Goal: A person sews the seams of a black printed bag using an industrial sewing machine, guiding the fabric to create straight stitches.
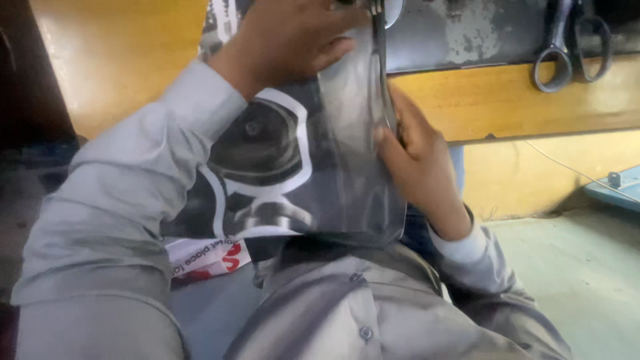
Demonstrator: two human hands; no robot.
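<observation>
- Clear, glossy plastic: a transparent bag (353, 167) with a black-and-white printed sheet (260, 167) inside stands upright in front of the person's chest, reaching up to the wooden shelf edge (520, 100).
- The left hand (287, 40) grips the bag's top, fingers curled over the upper edge and thumb pressed against the plastic.
- The right hand (417, 157) lies against the bag's right edge, just below the shelf edge, fingers closed on a thin dark metal tool (382, 73) that runs up along the plastic; what kind of tool it is cannot be told.
- Both arms wear grey sleeves (133, 193), and a grey buttoned shirt (353, 313) fills the view below the bag.
- A white printed wrapper with red marks (207, 257) lies below the bag's left corner.
- 1 pair of metal scissors (567, 47) hangs above the shelf edge, well to the right of the bag.
- A pale green floor (587, 267) spreads to the bag's lower right.
</observation>
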